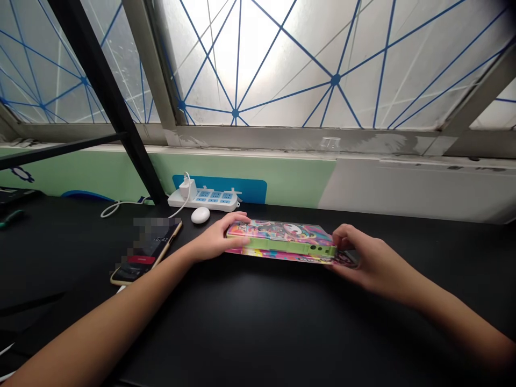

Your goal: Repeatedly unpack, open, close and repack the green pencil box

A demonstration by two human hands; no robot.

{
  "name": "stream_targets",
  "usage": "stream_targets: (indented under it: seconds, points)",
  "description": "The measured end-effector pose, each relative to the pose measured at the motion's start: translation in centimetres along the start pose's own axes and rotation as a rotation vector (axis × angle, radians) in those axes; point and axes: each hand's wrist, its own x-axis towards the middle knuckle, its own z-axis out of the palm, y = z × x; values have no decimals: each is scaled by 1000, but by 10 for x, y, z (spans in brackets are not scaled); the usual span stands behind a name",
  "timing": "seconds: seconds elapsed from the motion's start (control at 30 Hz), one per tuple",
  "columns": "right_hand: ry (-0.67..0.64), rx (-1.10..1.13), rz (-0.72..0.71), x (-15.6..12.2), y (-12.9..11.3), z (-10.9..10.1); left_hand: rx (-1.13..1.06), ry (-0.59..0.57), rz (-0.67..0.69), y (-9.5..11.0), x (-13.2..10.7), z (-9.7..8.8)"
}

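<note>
A colourful pencil case with cartoon prints and a light green side with several small dark round spots lies lengthwise across the black desk. My left hand grips its left end, fingers over the top and thumb along the front. At the right end, my right hand is closed, with thumb and fingers at the corner. A dark patterned piece sticks out there, partly hidden by the fingers; whether it belongs to the case I cannot tell.
A phone lies left of the case, near my left forearm. Behind it are a white power strip with a plugged charger and cable, and a small white rounded object. A black frame post rises at left. A window stands behind.
</note>
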Motion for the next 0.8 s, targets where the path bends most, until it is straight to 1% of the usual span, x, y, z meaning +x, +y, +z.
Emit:
stream_targets:
  seconds: [0.07, 0.13, 0.2, 0.27, 0.43, 0.53, 0.63, 0.73, 0.8]
  points:
    - [-57, -35, -25, 1, -2, 1, 132, -86, 52, 1, -1, -3]
    - [-101, -55, -63, 1, -5, 1, 211, -145, 78, 2, -2, -5]
    - [-116, -28, -74, 1, -7, 2, 257, -176, 86, 3, -3, -4]
    - [-102, 32, -50, 2, -7, 4, 283, -189, 89, 3, -3, -3]
    - [-44, 113, 30, 7, 3, 10, 310, -191, 104, 4, -4, -2]
    - [19, 120, 156, 10, 14, 14, 323, -187, 115, 5, -5, -1]
    - [-1, 130, 261, 10, 21, 16, 369, -161, 144, 5, -7, 2]
    - [-45, 190, 288, 10, 24, 18, 442, -113, 208, 5, -7, 7]
    - [8, 262, 326, 12, 26, 18, 493, -69, 284, 4, -7, 10]
